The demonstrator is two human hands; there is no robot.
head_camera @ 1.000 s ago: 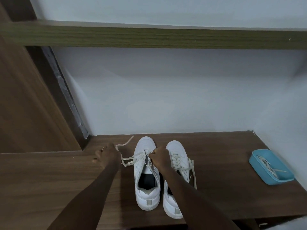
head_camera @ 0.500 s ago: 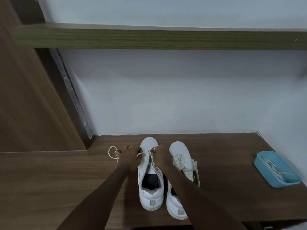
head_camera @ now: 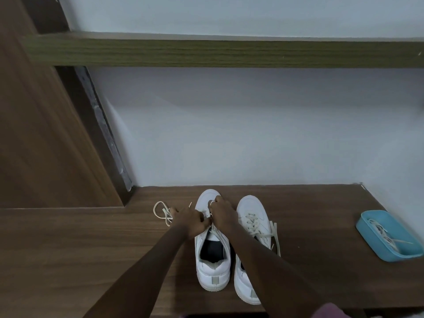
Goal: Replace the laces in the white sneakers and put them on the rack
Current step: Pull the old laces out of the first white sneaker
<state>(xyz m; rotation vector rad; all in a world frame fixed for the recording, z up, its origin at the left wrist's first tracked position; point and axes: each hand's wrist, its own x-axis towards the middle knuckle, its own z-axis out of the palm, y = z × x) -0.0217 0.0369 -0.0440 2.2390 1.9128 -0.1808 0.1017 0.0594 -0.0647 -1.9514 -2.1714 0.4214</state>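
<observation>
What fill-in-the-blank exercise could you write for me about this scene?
The left hand and right hand hold the lace of the sneaker on the ___.
The tray holding other laces is ___ in colour.
The other sneaker points its toe toward the ___.
Missing words: left, blue, wall.
</observation>
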